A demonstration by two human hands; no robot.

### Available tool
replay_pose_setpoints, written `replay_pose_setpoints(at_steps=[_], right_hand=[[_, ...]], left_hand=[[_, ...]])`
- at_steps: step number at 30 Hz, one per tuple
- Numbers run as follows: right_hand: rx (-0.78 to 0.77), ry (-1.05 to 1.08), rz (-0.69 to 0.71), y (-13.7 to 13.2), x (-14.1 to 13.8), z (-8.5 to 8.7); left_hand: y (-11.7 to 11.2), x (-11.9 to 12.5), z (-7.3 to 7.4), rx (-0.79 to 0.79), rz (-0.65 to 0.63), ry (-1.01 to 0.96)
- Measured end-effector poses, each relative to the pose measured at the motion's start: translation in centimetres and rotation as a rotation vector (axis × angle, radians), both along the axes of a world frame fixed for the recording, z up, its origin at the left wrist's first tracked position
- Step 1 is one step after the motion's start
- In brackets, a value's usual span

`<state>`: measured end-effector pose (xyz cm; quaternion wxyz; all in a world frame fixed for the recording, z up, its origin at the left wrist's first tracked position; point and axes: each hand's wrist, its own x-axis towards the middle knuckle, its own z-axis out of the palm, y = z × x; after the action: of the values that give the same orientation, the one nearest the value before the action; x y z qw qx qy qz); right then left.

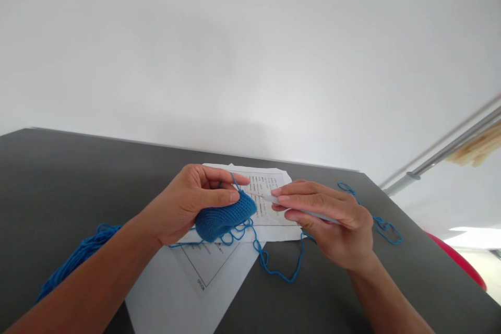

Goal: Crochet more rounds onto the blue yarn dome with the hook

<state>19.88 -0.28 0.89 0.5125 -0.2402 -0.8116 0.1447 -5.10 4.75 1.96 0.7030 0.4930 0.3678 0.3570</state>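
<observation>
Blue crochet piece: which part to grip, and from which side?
I'd pinch the blue crochet piece at its upper edge, coming from the left, as the left hand does. It looks soft and pouch-like, so that edge likely pinches better than the rounded lower body. This should also leave its right end open to the pale-handled tool in the right hand.

The left hand [191,195] covers part of the blue crocheted piece [226,216], and its forearm hides some of the yarn bundle [80,254]. The right hand [336,216] conceals some of a slim pale tool [313,213], its tip too fine to make out. Print on the upper sheet [270,180] is illegibly small; the bottom edge cuts off the lower sheet [183,292] and counter [70,177]
</observation>
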Motion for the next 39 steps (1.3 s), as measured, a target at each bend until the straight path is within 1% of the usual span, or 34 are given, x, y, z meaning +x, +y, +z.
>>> replay_pose_setpoints(at_steps=[3,7,12,16,20,23,28,32,39], right_hand=[[0.03,-0.041,0.003,0.0,0.2,0.4],[0.028,-0.067,0.013,-0.1,0.4,0.7],[-0.034,-0.031,0.003,-0.3,0.3,0.9],[-0.096,0.015,-0.012,-0.4,0.2,0.9],[-0.045,-0.043,-0.011,-0.3,0.4,1.0],[-0.038,-0.095,0.017,-0.3,0.7,1.2],[-0.112,-0.078,0.018,-0.3,0.7,1.3],[-0.216,0.029,0.031,-0.2,0.5,0.9],[-0.421,0.213,0.103,0.1,0.2,-0.2]], left_hand=[[0.2,-0.1,0.0,0.042,-0.009,0.045],[0.4,-0.4,-0.1,0.075,-0.025,0.118],[0.4,-0.7,-0.2,0.094,-0.056,0.171],[0.3,-0.7,-0.2,0.153,-0.061,0.187],[0.3,-0.6,-0.2,0.169,-0.072,0.195],[0.4,-0.6,-0.2,0.175,-0.076,0.198],[0.6,-0.6,-0.4,0.206,-0.134,0.234],[0.4,-0.6,-0.4,0.213,-0.14,0.24],[0.1,-0.7,-0.1,0.207,-0.131,0.206]])
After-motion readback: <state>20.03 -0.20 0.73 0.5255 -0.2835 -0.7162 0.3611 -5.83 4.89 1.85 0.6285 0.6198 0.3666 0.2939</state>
